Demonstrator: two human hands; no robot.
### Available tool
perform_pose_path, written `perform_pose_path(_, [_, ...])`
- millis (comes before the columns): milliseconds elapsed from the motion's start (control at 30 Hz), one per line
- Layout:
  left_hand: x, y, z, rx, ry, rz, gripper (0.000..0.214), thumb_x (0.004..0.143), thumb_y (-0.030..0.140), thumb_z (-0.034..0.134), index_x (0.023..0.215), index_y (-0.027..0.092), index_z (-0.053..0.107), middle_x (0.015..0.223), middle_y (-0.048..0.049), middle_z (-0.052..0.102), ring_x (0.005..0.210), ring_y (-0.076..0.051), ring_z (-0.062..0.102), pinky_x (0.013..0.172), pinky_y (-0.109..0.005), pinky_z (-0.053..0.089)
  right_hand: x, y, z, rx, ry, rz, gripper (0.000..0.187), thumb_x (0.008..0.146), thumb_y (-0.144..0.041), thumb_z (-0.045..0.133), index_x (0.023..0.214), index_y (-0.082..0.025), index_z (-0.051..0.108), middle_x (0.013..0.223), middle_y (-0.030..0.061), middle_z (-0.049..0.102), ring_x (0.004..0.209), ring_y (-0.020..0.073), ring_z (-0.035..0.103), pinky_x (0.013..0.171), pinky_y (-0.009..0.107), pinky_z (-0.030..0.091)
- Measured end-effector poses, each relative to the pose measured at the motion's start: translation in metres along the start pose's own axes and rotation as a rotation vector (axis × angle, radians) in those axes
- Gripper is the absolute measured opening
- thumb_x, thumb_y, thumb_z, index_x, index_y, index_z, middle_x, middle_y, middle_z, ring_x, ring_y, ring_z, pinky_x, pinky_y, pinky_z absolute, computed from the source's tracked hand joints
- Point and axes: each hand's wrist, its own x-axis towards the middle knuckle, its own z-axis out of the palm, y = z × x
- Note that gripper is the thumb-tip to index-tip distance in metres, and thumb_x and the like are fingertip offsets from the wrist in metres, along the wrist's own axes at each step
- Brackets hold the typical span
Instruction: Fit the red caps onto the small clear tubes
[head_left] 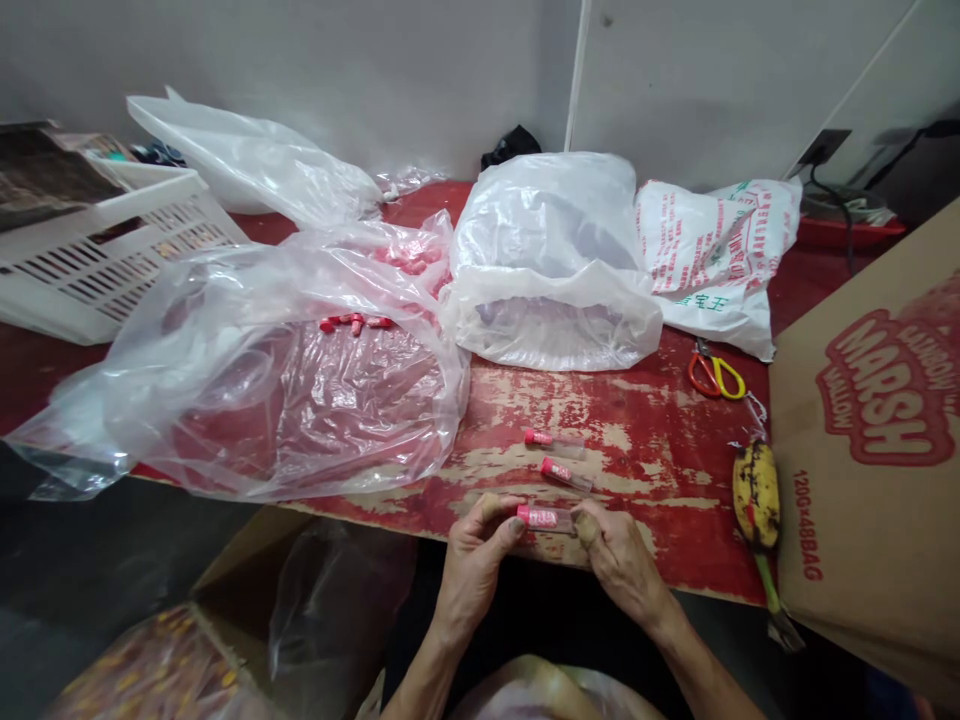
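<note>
A small clear plastic tube with a red cap (544, 517) is held level between my two hands at the table's front edge. My left hand (475, 560) pinches its red cap end between thumb and fingers. At the clear end, my right hand (624, 560) is closed with thumb and fingers on the tube. Just beyond lie two similar tubes: a nearer red-capped tube (568, 474) and a farther red-capped tube (553, 441). To the left spreads a large clear plastic bag (375, 420) with several small red caps (355, 323) inside its mouth.
A white plastic bag (547, 215) gapes toward me at the back, beside a printed sack (720, 245). Scissors (716, 375), a spotted banana (756, 495) and a large carton (862, 480) stand right. A white basket (120, 265) is far left; an opened box (240, 570) sits below.
</note>
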Motion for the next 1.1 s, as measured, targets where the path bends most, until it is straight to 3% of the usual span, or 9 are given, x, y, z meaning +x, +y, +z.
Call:
perform_pose_path(133, [-0.0003,0.0006,-0.0008,-0.020,0.037,-0.018,0.022,0.069,0.029,0.075,0.088,0.019,0.072,0.081,-0.0008,0.065,0.073,-0.014,0.058,0.067,-0.023,0.046,-0.0015,-0.0007,0.0013,0.124,0.012,0.002,0.019,0.090,-0.036,0.044,0.095,-0.021,0.055,0.076,-0.0004,0.060,0.064,0.0143,0.055,0.053,0.022,0.039])
perform_pose_path(267, [-0.0003,0.0026,0.0013,-0.091,0.040,-0.085,0.020,0.068,0.031,0.076,0.084,0.018,0.071,0.072,0.0009,0.064,0.060,-0.010,0.053,0.060,-0.021,0.044,-0.0025,0.0009,-0.0010,0.093,0.037,-0.136,0.020,0.085,-0.025,0.048,0.104,-0.023,0.054,0.100,0.0038,0.062,0.085,0.0166,0.059,0.062,0.022,0.044])
perform_pose_path(367, [-0.0004,0.0012,0.0019,-0.120,0.027,-0.082,0.019,0.068,0.029,0.076,0.084,0.021,0.072,0.074,0.0016,0.065,0.063,-0.009,0.054,0.064,-0.020,0.044,-0.0021,0.0042,0.0013,0.067,0.008,-0.075,0.018,0.089,-0.032,0.046,0.097,-0.021,0.057,0.082,0.0014,0.063,0.071,0.0151,0.059,0.058,0.023,0.042])
perform_pose_path(500, [-0.0006,-0.0008,-0.0004,-0.071,0.013,-0.022,0.019,0.067,0.026,0.077,0.085,0.022,0.074,0.081,0.0010,0.064,0.078,-0.012,0.057,0.073,-0.020,0.044,-0.0021,0.0043,0.0064,0.044,0.048,0.040,0.045,0.094,-0.047,0.032,0.063,-0.020,0.051,0.051,-0.0032,0.045,0.048,0.0124,0.045,0.047,0.024,0.033])
perform_pose_path(667, [0.0001,-0.0012,-0.0020,-0.103,0.024,-0.039,0.018,0.067,0.025,0.077,0.084,0.022,0.074,0.081,0.0014,0.063,0.078,-0.012,0.057,0.072,-0.020,0.045,-0.0043,-0.0027,0.0037,0.061,0.035,-0.061,0.030,0.086,-0.037,0.050,0.110,-0.019,0.052,0.094,0.0033,0.063,0.072,0.0153,0.057,0.059,0.023,0.042])
perform_pose_path(767, [0.0010,-0.0025,-0.0018,-0.114,0.017,-0.009,0.017,0.067,0.025,0.077,0.084,0.023,0.075,0.081,0.0013,0.063,0.080,-0.012,0.057,0.074,-0.020,0.045,-0.0046,-0.0022,0.0031,0.008,0.013,-0.042,0.024,0.090,-0.039,0.042,0.087,-0.020,0.057,0.069,-0.0002,0.060,0.057,0.0141,0.053,0.050,0.023,0.037])
perform_pose_path(833, [0.0013,-0.0030,-0.0018,-0.104,0.008,0.012,0.018,0.066,0.025,0.077,0.083,0.023,0.075,0.082,0.0008,0.062,0.081,-0.013,0.057,0.072,-0.021,0.046,-0.0039,-0.0011,0.0034,-0.020,0.003,0.002,0.037,0.093,-0.042,0.033,0.071,-0.021,0.054,0.054,-0.0021,0.051,0.049,0.0136,0.048,0.048,0.025,0.035])
perform_pose_path(1000, [0.0009,-0.0017,-0.0009,-0.090,-0.004,-0.007,0.018,0.067,0.025,0.076,0.085,0.023,0.075,0.083,0.0006,0.061,0.080,-0.013,0.056,0.070,-0.022,0.046,-0.0026,-0.0021,0.0022,0.050,-0.006,-0.049,0.026,0.087,-0.038,0.049,0.106,-0.021,0.054,0.090,0.0023,0.064,0.071,0.0153,0.059,0.062,0.024,0.043])
perform_pose_path(1100, [0.0008,-0.0008,0.0004,-0.066,-0.005,0.015,0.018,0.067,0.025,0.077,0.084,0.023,0.075,0.079,0.0011,0.060,0.080,-0.012,0.055,0.073,-0.020,0.045,-0.0028,-0.0013,0.0027,0.051,-0.020,0.003,0.033,0.093,-0.041,0.035,0.076,-0.021,0.055,0.061,-0.0015,0.056,0.053,0.0133,0.051,0.050,0.024,0.035])
